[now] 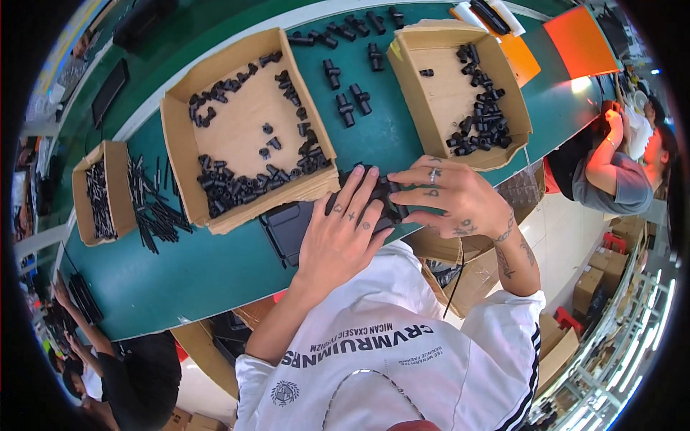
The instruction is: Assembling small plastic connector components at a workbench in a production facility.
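far left, a small box (122,183) is holding black sticks (99,201), a big box (237,129) is holding loads of black fittings (223,188), so plenty's looking undone; left hand (339,233) is lying nearly flat over a black piece (384,189), the table fittings (346,111) are maybe counting as done, right hand (456,201) is half curling onto that piece, can't tell if either's gripping, right box (431,93) is holding more

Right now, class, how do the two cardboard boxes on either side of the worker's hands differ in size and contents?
The left box looks larger than the right box. In the left box, black fittings line several sides, with a few loose near the middle; in the right box, they crowd mostly along its right side. Both are open brown cardboard.
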`<state>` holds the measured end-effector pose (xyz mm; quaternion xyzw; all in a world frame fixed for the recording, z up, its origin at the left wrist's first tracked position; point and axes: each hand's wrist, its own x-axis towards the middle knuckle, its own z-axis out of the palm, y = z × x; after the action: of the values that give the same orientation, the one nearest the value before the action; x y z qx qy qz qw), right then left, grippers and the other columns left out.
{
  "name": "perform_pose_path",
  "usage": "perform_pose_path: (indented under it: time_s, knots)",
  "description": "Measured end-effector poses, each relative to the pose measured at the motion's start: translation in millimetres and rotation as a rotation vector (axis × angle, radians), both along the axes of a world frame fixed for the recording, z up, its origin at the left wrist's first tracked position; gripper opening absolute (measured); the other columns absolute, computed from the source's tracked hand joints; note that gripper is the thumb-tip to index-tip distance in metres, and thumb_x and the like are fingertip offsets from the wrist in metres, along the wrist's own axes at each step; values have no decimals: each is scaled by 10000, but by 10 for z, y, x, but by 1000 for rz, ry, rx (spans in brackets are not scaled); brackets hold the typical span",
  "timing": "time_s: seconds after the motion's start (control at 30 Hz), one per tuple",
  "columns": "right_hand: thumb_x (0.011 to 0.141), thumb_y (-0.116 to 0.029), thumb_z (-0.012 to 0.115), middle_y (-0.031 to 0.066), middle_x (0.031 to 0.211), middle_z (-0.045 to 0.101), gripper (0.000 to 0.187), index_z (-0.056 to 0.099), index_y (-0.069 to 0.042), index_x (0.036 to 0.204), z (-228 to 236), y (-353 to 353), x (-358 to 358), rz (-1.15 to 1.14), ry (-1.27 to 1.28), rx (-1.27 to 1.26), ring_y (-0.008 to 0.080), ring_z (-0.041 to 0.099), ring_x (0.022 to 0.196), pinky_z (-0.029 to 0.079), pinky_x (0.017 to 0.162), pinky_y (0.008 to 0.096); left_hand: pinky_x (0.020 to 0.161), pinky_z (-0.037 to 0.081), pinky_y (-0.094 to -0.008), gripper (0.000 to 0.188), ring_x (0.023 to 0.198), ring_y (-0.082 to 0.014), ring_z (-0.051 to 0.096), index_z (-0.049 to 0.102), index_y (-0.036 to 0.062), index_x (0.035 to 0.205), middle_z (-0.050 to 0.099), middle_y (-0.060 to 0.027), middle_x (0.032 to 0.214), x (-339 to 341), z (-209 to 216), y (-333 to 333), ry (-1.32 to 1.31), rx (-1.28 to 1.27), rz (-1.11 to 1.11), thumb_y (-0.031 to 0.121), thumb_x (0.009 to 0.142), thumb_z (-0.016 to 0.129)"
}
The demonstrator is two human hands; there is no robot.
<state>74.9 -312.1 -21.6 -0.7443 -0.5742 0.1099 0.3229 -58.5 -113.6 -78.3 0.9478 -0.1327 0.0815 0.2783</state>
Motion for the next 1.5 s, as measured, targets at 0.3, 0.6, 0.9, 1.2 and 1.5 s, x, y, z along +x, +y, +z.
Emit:
perform_pose_path:
  time_s: [0.3, 0.6, 0.9, 1.2, 1.5]
  knots:
    - [593, -114, 873, 119, 1169, 707, 437, 774, -53, 1015, -66, 11, -100, -118, 69, -1, 275, 666, 883, 572, 731, 357, 967, 438, -483, 378, 1362, -322, 483, 594, 34, 1023, 483, -178, 1461, -78, -71, -1, -90, -77, 8, 256, 800, 804]
    - [606, -64, 865, 114, 1159, 696, 450, 791, -85, 1050, -166, -26, 5, -167, 260, 4, 233, 645, 883, 547, 702, 331, 987, 456, -476, 367, 1362, -321, 479, 582, 35, 958, 502, -183, 1443, -45, -82, 2, -125, -26, 9, 280, 797, 802]
    - [645, 26, 821, 106, 1050, 687, 452, 781, -75, 1083, -136, -19, -23, -162, 219, -73, 237, 633, 894, 548, 682, 335, 985, 464, -472, 370, 1355, -321, 488, 587, 31, 963, 512, -194, 1439, -54, -113, 15, -130, -37, 2, 285, 797, 797]
    - [661, 108, 753, 100, 865, 670, 366, 749, -5, 1009, -8, 188, -174, -169, 141, -144, 268, 632, 798, 535, 662, 343, 977, 465, -455, 356, 1338, -316, 505, 602, 24, 949, 529, -191, 1420, -58, -99, 11, -121, -30, -3, 280, 796, 796]
    - [797, -8, 792, 108, 921, 712, 221, 768, -19, 1017, -378, -3, -208, -303, 546, 58, 213, 666, 836, 537, 670, 328, 958, 460, -453, 362, 1342, -318, 498, 612, 25, 970, 521, -191, 1427, -32, -91, 4, -104, -30, -8, 271, 786, 805]
